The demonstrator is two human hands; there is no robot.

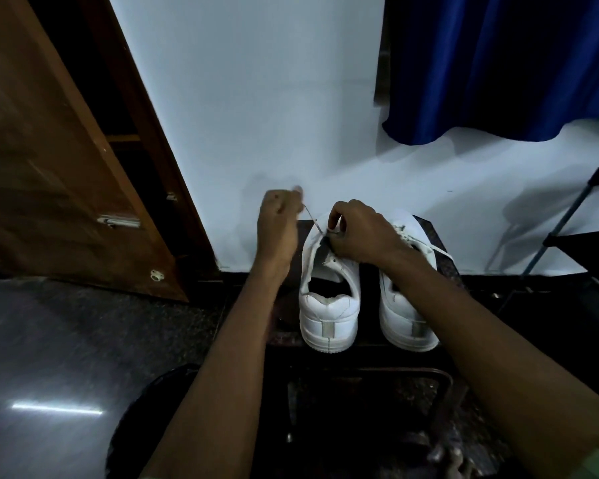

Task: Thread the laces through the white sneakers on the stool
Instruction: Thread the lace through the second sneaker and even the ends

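Note:
Two white sneakers stand side by side on a dark stool (284,335), heels toward me. My left hand (279,221) is raised to the left of the left sneaker (329,305) and pinches a white lace (312,219) that runs taut down to the shoe's eyelets. My right hand (358,233) rests on the front of that same shoe, its fingers curled and pinching the lace and the eyelet flap. The right sneaker (407,319) sits partly under my right forearm, with laces showing along its top.
A white wall rises just behind the stool. A brown wooden door (49,167) stands open at the left. A blue curtain (498,63) hangs at the upper right, and a dark metal rack (574,216) stands at the right. The floor is dark polished stone.

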